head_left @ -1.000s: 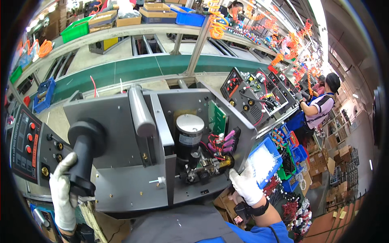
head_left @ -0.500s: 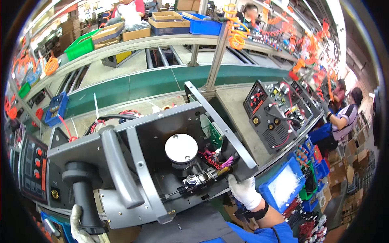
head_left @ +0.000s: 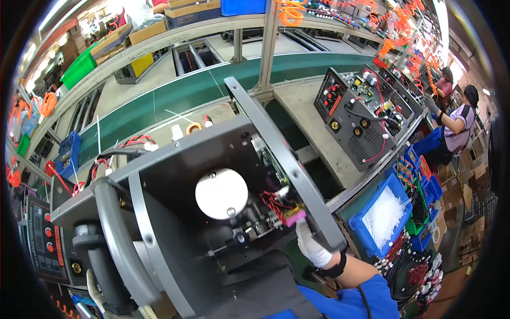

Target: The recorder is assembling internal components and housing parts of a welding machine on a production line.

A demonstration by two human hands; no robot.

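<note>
A dark grey welding machine [head_left: 186, 266] with its side uncovered lies tilted in front of me. It has a curved grey carrying handle [head_left: 118, 239], a black spool holder [head_left: 106, 276] and a white round disc [head_left: 221, 194] inside. My right hand [head_left: 314, 247], in a white glove, closes on its near right edge, the thumb beside a brass fitting [head_left: 293, 212] and pink-sleeved wires. Mostly hidden behind the spool holder, my gloved left hand [head_left: 94, 290] closes on the machine's left end. The front panel [head_left: 50, 239] has red knobs.
More open machines [head_left: 356, 117] stand on the bench at right. A blue bin of white cable ties [head_left: 380, 223] sits beside my right arm, near wire bundles [head_left: 414, 276]. Behind runs a green conveyor [head_left: 175, 98] under a shelf with boxes. A co-worker [head_left: 459, 119] stands at far right.
The welding machine has tipped and come nearer to me, its interior now facing up more. Both hands moved with it, and the view has shifted; the benches appear higher up.
</note>
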